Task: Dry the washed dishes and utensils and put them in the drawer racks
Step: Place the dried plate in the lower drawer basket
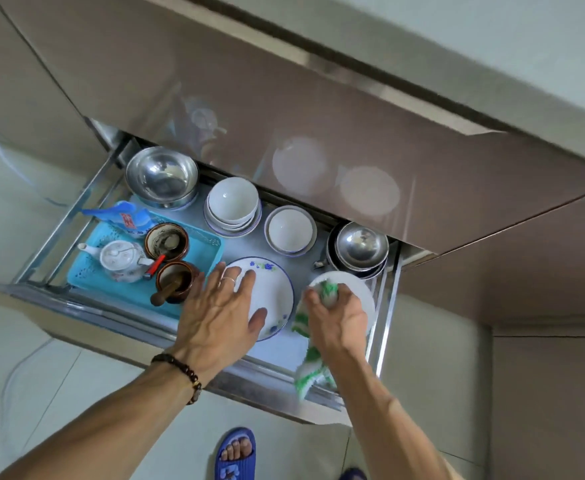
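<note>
1. we see a white plate with blue flowers [270, 296] lying flat in the open drawer [384, 306], low in the centre of the frame.
2. our left hand [221, 313] rests on it, fingers spread wide.
3. our right hand [336, 313] grips a green-and-white cloth [310, 372] and a plain white plate [357, 289], just right of the first.
4. we count two plates, two stacks of white bowls [232, 206], two brown jars [166, 242], one teapot [121, 259] on a blue tray [208, 247], and steel bowls [161, 176] at upper left.
</note>
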A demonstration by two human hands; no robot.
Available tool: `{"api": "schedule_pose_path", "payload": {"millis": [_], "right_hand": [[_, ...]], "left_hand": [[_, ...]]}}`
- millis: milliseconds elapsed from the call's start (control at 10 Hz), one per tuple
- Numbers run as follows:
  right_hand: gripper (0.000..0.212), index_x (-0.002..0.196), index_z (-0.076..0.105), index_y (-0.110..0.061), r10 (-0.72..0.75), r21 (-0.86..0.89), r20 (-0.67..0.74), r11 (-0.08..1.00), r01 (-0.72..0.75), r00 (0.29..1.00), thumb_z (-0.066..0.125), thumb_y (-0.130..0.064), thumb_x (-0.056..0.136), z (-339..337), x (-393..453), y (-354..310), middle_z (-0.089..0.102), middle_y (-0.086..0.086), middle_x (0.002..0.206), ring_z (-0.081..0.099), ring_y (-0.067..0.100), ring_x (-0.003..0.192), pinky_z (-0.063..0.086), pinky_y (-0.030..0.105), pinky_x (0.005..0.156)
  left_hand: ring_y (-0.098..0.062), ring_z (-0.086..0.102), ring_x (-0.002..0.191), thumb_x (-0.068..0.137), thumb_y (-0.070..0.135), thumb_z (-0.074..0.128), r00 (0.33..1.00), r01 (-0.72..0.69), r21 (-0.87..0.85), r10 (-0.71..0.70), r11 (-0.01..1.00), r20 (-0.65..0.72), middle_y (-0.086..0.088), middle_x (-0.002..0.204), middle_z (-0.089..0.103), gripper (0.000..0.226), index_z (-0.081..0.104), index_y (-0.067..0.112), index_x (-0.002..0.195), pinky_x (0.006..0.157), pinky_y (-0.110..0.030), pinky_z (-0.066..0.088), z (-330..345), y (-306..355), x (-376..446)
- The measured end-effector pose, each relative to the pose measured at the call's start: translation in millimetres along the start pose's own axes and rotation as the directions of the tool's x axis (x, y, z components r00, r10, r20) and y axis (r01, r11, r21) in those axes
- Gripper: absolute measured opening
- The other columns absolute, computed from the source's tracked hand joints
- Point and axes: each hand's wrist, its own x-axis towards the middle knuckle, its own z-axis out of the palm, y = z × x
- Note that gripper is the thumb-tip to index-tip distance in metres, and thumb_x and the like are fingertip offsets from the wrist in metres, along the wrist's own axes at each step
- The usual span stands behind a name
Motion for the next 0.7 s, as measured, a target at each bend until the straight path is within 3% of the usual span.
{"api": "schedule_pose_path", "payload": {"millis": [100,200,300,400,500,600,700], "right_hand": [[0.058,0.109,0.060,-0.018,0.008,0.008,-0.085,1.000,-0.007,0.996,0.057,-0.068,0.080,-48.2,-22.5,-29.9,0.070,0.011,0.097,0.068,0.034,0.092,0.058,0.044,0.084],[0.049,0.133,0.049,-0.017,-0.057,-0.082,-0.149,0.996,0.045,0.987,0.039,-0.053,0.101,-105.0,-42.3,-50.9,0.055,0.008,0.110,0.055,0.029,0.098,0.034,0.028,0.077],[0.070,0.125,0.052,-0.014,-0.228,-0.245,-0.212,0.954,0.174,0.950,0.012,-0.065,0.098,-156.1,-66.3,-76.3,0.042,-0.004,0.096,0.038,0.018,0.083,0.024,0.025,0.070],[0.068,0.118,0.055,-0.016,-0.259,-0.321,-0.246,0.931,0.174,0.934,0.013,-0.066,0.095,-206.0,-74.0,-92.2,0.050,0.003,0.095,0.048,0.027,0.085,0.031,0.030,0.072],[0.049,0.103,0.056,-0.018,-0.149,-0.181,-0.339,0.979,0.091,0.929,0.034,-0.062,0.096,-275.8,-79.6,-101.8,0.055,0.007,0.090,0.059,0.036,0.091,0.039,0.034,0.076],[0.065,0.111,0.056,-0.014,-0.234,-0.277,-0.345,0.951,0.139,0.909,0.018,-0.064,0.094,-324.2,-75.7,-97.5,0.054,0.008,0.093,0.049,0.028,0.082,0.035,0.035,0.071],[0.055,0.102,0.056,-0.010,-0.125,-0.118,-0.382,0.989,0.085,0.916,0.032,-0.059,0.097,-383.2,-62.0,-91.4,0.061,0.010,0.090,0.055,0.025,0.076,0.039,0.037,0.068]], "left_hand": [[-0.041,0.060,0.117,0.074,0.042,0.079,0.998,-0.034,-0.002,0.034,0.999,-0.061,-0.018,0.117,0.065,0.061,0.066,0.006,0.121,0.091,-0.055,0.052,-58.0,25.2,-11.0],[-0.042,0.060,0.118,0.076,0.042,0.076,0.984,-0.094,-0.022,0.090,0.995,-0.151,-0.018,0.118,0.066,0.060,0.066,0.006,0.123,0.093,-0.055,0.053,-119.1,57.1,-22.4],[-0.042,0.060,0.119,0.083,0.046,0.049,0.967,-0.138,-0.053,0.123,0.989,-0.221,-0.019,0.117,0.066,0.058,0.067,0.005,0.120,0.095,-0.056,0.052,-161.7,89.1,-28.3],[-0.042,0.060,0.121,0.084,0.047,0.039,0.951,-0.172,-0.090,0.142,0.981,-0.274,-0.018,0.117,0.067,0.062,0.068,0.006,0.120,0.096,-0.057,0.051,-201.3,126.2,-31.0],[-0.042,0.060,0.121,0.085,0.049,0.040,0.941,-0.213,-0.099,0.176,0.972,-0.290,-0.020,0.119,0.067,0.063,0.066,0.006,0.123,0.094,-0.057,0.052,-240.6,172.4,-32.7],[-0.041,0.059,0.123,0.088,0.052,0.035,0.935,-0.237,-0.109,0.197,0.965,-0.294,-0.020,0.122,0.067,0.067,0.065,0.007,0.127,0.095,-0.057,0.052,-261.6,209.9,-34.1],[-0.038,0.049,0.133,0.095,0.053,0.031,0.930,-0.260,-0.096,0.222,0.961,-0.293,-0.017,0.134,0.060,0.065,0.055,0.010,0.137,0.108,-0.053,0.043,-284.7,252.7,-28.7]]}}
